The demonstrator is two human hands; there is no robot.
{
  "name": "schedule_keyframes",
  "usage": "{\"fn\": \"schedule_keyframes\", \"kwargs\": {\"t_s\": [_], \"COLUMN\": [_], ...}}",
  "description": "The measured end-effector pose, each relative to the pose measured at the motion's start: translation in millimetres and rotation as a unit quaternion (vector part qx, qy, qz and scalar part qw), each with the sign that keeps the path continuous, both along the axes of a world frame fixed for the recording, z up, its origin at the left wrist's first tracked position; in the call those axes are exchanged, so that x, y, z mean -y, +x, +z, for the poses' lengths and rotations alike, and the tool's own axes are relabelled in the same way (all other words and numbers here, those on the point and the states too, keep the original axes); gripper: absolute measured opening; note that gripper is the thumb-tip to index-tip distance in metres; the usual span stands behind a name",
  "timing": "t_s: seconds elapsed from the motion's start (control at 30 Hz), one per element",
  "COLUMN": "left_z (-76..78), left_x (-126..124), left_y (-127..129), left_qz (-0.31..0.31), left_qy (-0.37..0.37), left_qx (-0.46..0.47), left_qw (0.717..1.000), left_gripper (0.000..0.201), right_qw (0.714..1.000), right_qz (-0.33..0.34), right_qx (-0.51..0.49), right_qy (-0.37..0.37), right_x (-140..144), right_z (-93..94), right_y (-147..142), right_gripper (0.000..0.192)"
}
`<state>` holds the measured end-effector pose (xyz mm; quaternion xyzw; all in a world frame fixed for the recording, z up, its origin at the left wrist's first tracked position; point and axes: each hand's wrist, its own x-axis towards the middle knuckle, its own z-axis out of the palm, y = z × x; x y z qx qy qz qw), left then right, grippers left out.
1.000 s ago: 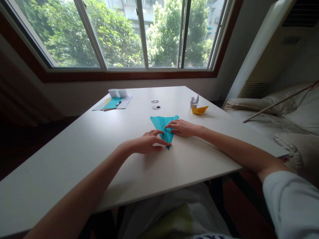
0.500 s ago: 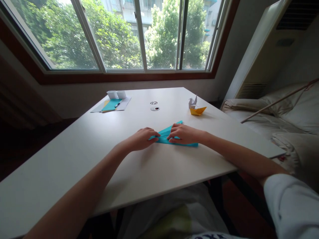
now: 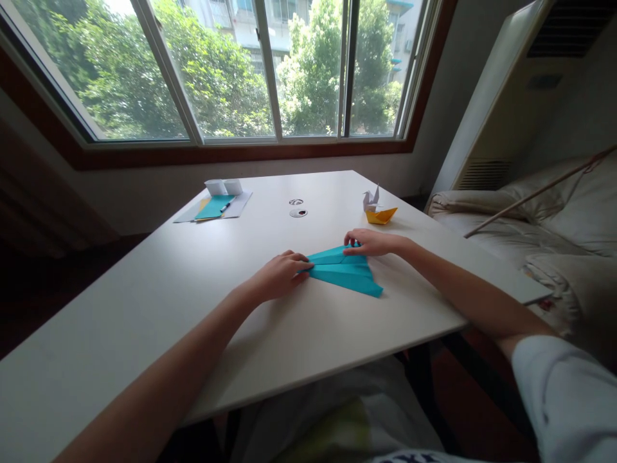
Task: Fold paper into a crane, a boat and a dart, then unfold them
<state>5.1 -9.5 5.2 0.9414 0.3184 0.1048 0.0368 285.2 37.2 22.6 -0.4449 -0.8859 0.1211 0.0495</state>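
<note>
A folded blue paper airplane (image 3: 347, 273) lies on the white table in front of me, its narrow end to the left and its wide end to the right. My left hand (image 3: 284, 273) grips the narrow tip between thumb and fingers. At the far upper edge of the wide end, my right hand (image 3: 369, 243) has its fingers curled onto the paper. The near wing spreads flat toward me, and crease lines run along its length. The fingertips of both hands partly cover the paper.
Beyond my right hand stand a white paper crane (image 3: 371, 198) and a yellow paper boat (image 3: 382, 216). At the back left, blue paper sheets (image 3: 214, 207) lie under a pen (image 3: 225, 207), near white folded paper boxes (image 3: 223, 187). Two round table inserts (image 3: 298, 213) sit mid-table.
My right hand has moved from the middle of the blue paper to its far right edge. The paper now lies more spread out, its near wing closer to me.
</note>
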Motion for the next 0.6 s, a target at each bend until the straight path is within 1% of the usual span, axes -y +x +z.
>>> {"fn": "schedule_keyframes", "kwargs": {"t_s": [0.1,0.2,0.27,0.37,0.5,0.6], "left_z": [0.3,2.3,4.0,6.1,5.9,2.9], "left_x": [3.3,7.4,9.4,10.6,9.9,8.9], "left_y": [1.6,2.8,2.9,2.4,3.5,6.4], "left_qz": [0.001,0.007,0.009,0.011,0.012,0.028], "left_qy": [0.016,0.025,0.028,0.029,0.038,0.053], "left_qx": [-0.014,-0.028,-0.036,-0.039,-0.038,-0.034], "left_qw": [1.000,0.999,0.999,0.999,0.998,0.998], "left_gripper": [0.035,0.035,0.035,0.036,0.036,0.034], "right_qw": [0.999,0.999,0.999,0.999,0.990,0.980], "right_qz": [-0.010,0.015,0.029,0.032,0.019,0.045], "right_qx": [0.019,0.021,0.017,0.037,0.108,0.159], "right_qy": [0.033,0.034,0.019,-0.017,-0.090,-0.106], "right_x": [-4.6,-9.9,-14.7,-22.9,-34.1,-40.7], "right_z": [-2.2,-3.9,-3.2,2.6,15.7,23.7], "right_y": [-1.0,-8.1,-13.8,-22.3,-34.0,-43.9], "right_gripper": [0.053,0.054,0.057,0.063,0.068,0.070]}}
